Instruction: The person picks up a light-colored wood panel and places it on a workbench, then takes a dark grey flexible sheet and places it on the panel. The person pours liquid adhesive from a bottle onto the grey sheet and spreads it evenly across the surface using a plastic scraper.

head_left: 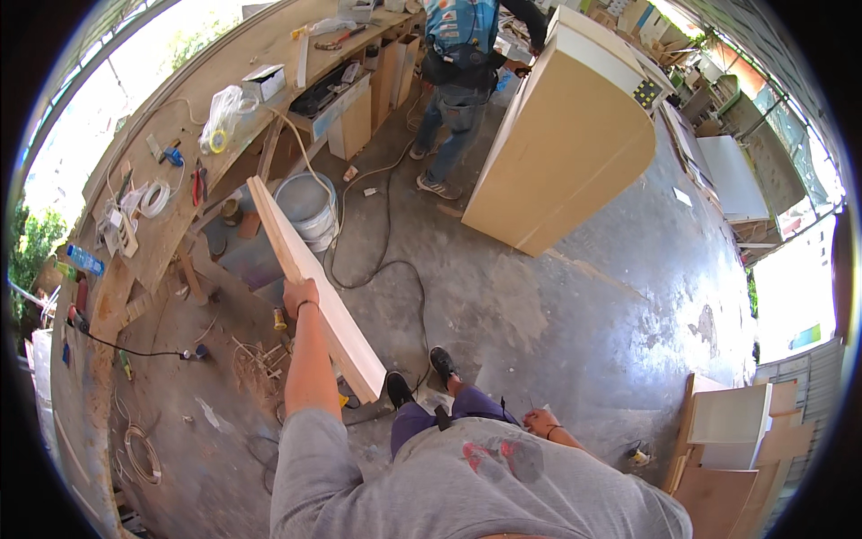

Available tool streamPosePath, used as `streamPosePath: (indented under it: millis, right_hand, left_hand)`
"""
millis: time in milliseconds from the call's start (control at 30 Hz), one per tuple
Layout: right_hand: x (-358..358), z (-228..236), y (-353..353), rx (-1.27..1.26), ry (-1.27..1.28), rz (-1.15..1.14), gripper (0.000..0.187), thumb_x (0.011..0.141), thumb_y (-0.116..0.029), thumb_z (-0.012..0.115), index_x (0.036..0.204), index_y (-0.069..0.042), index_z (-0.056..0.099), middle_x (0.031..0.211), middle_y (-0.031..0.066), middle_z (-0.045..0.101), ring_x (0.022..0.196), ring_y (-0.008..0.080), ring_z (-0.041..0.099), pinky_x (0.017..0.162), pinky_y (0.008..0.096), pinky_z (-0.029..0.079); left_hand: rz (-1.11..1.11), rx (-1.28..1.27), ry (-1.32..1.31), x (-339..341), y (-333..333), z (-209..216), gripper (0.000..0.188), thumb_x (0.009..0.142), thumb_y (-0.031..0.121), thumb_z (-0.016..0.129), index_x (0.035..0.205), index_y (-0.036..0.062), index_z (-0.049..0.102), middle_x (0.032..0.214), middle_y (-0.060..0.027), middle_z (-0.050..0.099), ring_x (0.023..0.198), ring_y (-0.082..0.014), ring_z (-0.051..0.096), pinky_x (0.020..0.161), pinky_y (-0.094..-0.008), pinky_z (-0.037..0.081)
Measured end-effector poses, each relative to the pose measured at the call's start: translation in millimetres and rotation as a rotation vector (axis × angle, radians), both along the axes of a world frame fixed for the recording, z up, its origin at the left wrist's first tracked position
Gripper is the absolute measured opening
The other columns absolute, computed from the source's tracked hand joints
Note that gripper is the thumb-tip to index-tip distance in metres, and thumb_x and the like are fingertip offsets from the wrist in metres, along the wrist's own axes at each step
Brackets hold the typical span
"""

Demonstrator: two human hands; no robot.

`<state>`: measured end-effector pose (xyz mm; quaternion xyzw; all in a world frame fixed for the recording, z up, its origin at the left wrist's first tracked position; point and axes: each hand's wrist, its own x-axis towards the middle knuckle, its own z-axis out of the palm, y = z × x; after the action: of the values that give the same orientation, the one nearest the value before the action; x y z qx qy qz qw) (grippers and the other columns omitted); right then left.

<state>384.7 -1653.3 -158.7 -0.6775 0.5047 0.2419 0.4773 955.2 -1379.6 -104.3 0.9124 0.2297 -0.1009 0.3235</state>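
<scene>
My left hand [301, 295] is closed around the edge of a long pale wooden board [334, 310], with the arm stretched out in front. The board stands tilted, its far end near the workbench and its near end close to my left foot. By my right hip hangs my right hand [541, 422], small in view, fingers loosely apart and nothing visible in it. Ahead, a co-worker [461, 81] in a blue top stands beside a large wooden cabinet-like piece [566, 144] with a curved corner, one arm reaching toward it.
A long workbench [242, 153] on the left carries red-handled pliers [199, 182], tape, bags and a bottle [85, 260]. A white bucket [305, 208] stands beside it. A dark cable [417, 278] snakes across the concrete floor. Wood scraps [260, 359] lie left; panels [732, 431] lean at right.
</scene>
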Motion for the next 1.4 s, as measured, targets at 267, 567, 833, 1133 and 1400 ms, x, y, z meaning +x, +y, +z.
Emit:
streamPosePath:
  millis: [267, 567, 833, 1133, 1400]
  right_hand:
    - [87, -30, -85, -0.131, -0.121, 0.436, 0.034, 0.076, -0.033, 0.059, 0.096, -0.005, 0.062, 0.088, 0.0131, 0.066, 0.082, 0.0249, 0.063, 0.074, 0.0365, 0.048]
    - [221, -10, -114, -0.095, -0.514, 0.723, 0.041, 0.077, -0.038, 0.058, 0.1, -0.004, 0.06, 0.09, 0.016, 0.063, 0.087, 0.03, 0.06, 0.077, 0.0384, 0.046]
    - [350, 49, -79, -0.337, -1.097, 1.093, 0.078, 0.066, -0.05, 0.073, 0.123, -0.004, 0.046, 0.124, 0.017, 0.047, 0.117, 0.0317, 0.043, 0.099, 0.0386, 0.033]
    - [447, 162, 15, -0.419, -1.305, 1.893, 0.075, 0.053, -0.042, 0.08, 0.112, -0.006, 0.051, 0.116, 0.014, 0.052, 0.113, 0.0316, 0.045, 0.094, 0.0386, 0.036]
    - [386, 149, 42, -0.098, -1.248, 1.896, 0.052, 0.055, -0.046, 0.076, 0.085, -0.009, 0.054, 0.082, 0.0085, 0.057, 0.084, 0.0293, 0.055, 0.077, 0.0391, 0.041]
  left_hand:
    - [-0.071, 0.051, -0.14, -60, 9, -4, 0.058, 0.07, 0.028, 0.059, 0.12, 0.0021, 0.047, 0.111, -0.0215, 0.057, 0.099, -0.0381, 0.056, 0.085, -0.0432, 0.045]
    - [-0.109, -0.045, -0.446, -207, 2, 8, 0.052, 0.067, 0.015, 0.07, 0.112, -0.0018, 0.051, 0.095, -0.0246, 0.061, 0.09, -0.0387, 0.059, 0.075, -0.0422, 0.047]
    - [-0.227, -0.1, -0.406, -339, 21, 4, 0.044, 0.069, 0.021, 0.069, 0.107, 0.0058, 0.053, 0.084, -0.0198, 0.063, 0.079, -0.0366, 0.061, 0.065, -0.0403, 0.05]
    - [-0.241, -0.22, -0.366, -464, 55, -3, 0.055, 0.068, 0.011, 0.069, 0.119, 0.0149, 0.051, 0.1, -0.0132, 0.063, 0.088, -0.0308, 0.062, 0.073, -0.0357, 0.051]
    - [-0.19, -0.084, -0.474, -474, 47, 47, 0.075, 0.065, 0.028, 0.078, 0.124, -0.0017, 0.041, 0.114, -0.022, 0.053, 0.103, -0.0384, 0.053, 0.086, -0.0412, 0.043]
